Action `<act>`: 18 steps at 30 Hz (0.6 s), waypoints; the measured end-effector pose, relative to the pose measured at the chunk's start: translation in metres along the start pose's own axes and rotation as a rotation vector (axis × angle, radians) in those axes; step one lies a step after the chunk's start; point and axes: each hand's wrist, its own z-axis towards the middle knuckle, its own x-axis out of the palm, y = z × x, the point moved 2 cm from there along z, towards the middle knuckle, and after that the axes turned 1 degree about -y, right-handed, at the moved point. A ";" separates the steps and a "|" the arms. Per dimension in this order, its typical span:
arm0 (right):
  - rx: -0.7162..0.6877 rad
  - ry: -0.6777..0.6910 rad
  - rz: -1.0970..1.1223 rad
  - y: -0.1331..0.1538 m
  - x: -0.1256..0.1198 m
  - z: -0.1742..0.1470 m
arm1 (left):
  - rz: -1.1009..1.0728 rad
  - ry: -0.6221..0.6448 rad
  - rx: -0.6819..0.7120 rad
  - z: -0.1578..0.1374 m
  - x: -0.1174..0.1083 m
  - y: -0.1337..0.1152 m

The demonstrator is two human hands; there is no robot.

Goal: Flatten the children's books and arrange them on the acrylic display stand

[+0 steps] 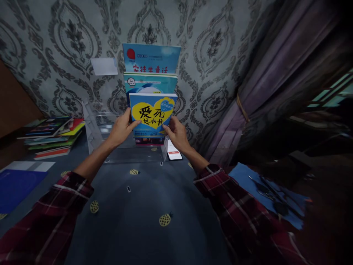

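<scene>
A blue book [153, 128] with a yellow heart on its cover is held upright between my two hands. My left hand [121, 127] grips its left edge, thumb on the front cover. On the right edge my right hand [176, 133] closes the same way; the fingers behind the book are hidden. Behind it stand a teal book [165, 82] and a taller light-blue book [168, 55], stepped upward. These rest at a clear acrylic rack [92, 127], whose left side panel and shelves show. Below the held book, a dark pink-edged cover [149, 141] peeks out.
A stack of books [56, 136] lies at the left, with a dark blue folder-like item [20, 187] nearer. A lit phone [174, 151] leans right of the rack. Scissors [261, 189] lie on a blue cloth [242, 173] at right, below a tied purple curtain [231, 121].
</scene>
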 end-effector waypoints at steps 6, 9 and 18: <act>0.031 -0.054 -0.127 -0.010 -0.004 -0.008 | 0.305 0.013 -0.001 -0.009 0.005 0.003; 0.036 -0.085 -0.155 -0.013 -0.004 -0.013 | 0.412 -0.003 -0.057 -0.017 0.009 0.007; 0.007 -0.183 -0.208 -0.016 -0.002 -0.026 | 0.858 0.189 -0.295 -0.031 0.023 -0.013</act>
